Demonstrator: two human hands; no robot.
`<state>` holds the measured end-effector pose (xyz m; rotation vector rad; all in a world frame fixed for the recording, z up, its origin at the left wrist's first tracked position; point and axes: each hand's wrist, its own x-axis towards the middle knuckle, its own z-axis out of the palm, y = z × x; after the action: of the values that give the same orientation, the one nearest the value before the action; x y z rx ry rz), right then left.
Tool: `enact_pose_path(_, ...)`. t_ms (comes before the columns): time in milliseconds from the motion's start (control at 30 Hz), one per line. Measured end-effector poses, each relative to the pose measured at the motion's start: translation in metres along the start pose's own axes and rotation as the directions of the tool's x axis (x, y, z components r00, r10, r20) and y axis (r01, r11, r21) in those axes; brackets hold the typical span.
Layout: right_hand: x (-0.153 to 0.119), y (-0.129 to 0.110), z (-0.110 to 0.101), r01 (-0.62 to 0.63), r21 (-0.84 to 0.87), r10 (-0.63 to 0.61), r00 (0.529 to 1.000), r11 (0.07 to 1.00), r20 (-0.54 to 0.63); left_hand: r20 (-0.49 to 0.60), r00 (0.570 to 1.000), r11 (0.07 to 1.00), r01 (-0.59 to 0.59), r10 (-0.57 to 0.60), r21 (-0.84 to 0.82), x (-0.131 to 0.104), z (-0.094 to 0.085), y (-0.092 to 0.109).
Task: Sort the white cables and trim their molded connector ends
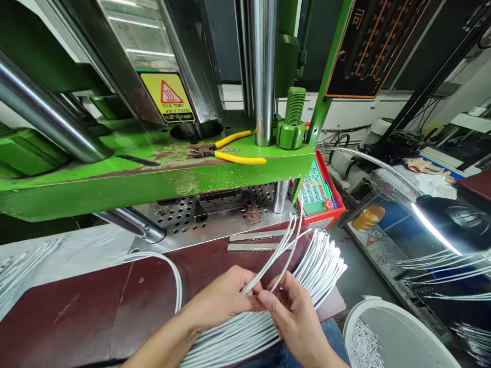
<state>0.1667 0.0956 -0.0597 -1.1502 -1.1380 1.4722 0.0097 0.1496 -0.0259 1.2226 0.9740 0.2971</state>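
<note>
A thick bundle of white cables (320, 266) lies across the dark red work surface (95, 301), its cut ends fanned out toward the right. My left hand (220, 299) pinches a few cables lifted out of the bundle. My right hand (293, 312) grips the same separated white cables (286, 243) right beside it, fingertips touching the left hand's. These strands rise toward the machine's metal plate (215, 217). One white cable loops away to the left (169, 263).
A green press machine (153, 174) with steel columns stands ahead; yellow-handled pliers (233, 153) rest on its ledge. A red control box (320, 191) sits to the right, a lit gooseneck lamp (441, 220) beyond it. A white bucket (399, 335) with scraps is at lower right.
</note>
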Motion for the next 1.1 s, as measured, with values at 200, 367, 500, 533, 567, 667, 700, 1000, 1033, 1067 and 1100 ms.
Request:
enact_pose_path(200,0.011,-0.001,0.000,-0.050,0.006,0.050,0.998,0.999,-0.042,0.066,0.995,0.996,-0.077,0.080,-0.049,-0.004,0.001,0.009)
enact_pose_path(367,0.014,-0.008,-0.002,-0.093,-0.006,0.093,0.995,0.996,-0.019,0.024,0.997,0.997,-0.070,0.071,-0.031,-0.005,0.001,0.007)
enact_pose_path(500,0.013,-0.008,-0.003,-0.051,-0.077,0.051,0.999,0.996,-0.009,0.088,0.992,0.995,-0.085,0.090,-0.059,-0.005,0.002,0.008)
enact_pose_path(533,0.013,-0.007,-0.003,-0.061,-0.086,0.059,0.998,0.994,-0.020,0.063,0.995,0.996,-0.077,0.079,-0.042,-0.006,0.002,0.008)
enact_pose_path(567,0.013,-0.005,-0.003,-0.078,-0.087,0.076,0.997,0.993,-0.033,0.026,0.998,0.998,-0.062,0.063,-0.022,-0.006,0.003,0.009)
enact_pose_path(667,0.016,-0.003,-0.005,-0.114,-0.076,0.111,0.993,0.991,-0.051,-0.028,0.999,1.000,-0.026,0.026,0.004,-0.007,0.003,0.009)
enact_pose_path(700,0.016,-0.004,-0.006,-0.105,-0.074,0.102,0.994,0.992,-0.051,-0.035,0.999,1.000,-0.024,0.024,0.012,-0.007,0.003,0.008)
enact_pose_path(1000,-0.019,-0.006,-0.036,-0.148,-0.493,0.115,0.989,0.857,-0.096,-0.005,0.999,0.999,-0.045,0.045,0.003,-0.009,0.005,0.007)
enact_pose_path(1033,-0.025,0.001,-0.044,-0.164,-0.553,0.150,0.986,0.817,-0.071,-0.011,0.999,0.999,-0.043,0.043,-0.005,-0.010,0.006,0.009)
enact_pose_path(1067,-0.031,0.008,-0.051,-0.170,-0.590,0.175,0.983,0.789,-0.049,-0.010,0.999,0.999,-0.047,0.047,-0.009,-0.011,0.007,0.012)
enact_pose_path(1100,-0.036,0.015,-0.058,-0.167,-0.606,0.179,0.983,0.778,-0.041,-0.004,0.998,0.998,-0.062,0.062,-0.008,-0.011,0.008,0.016)
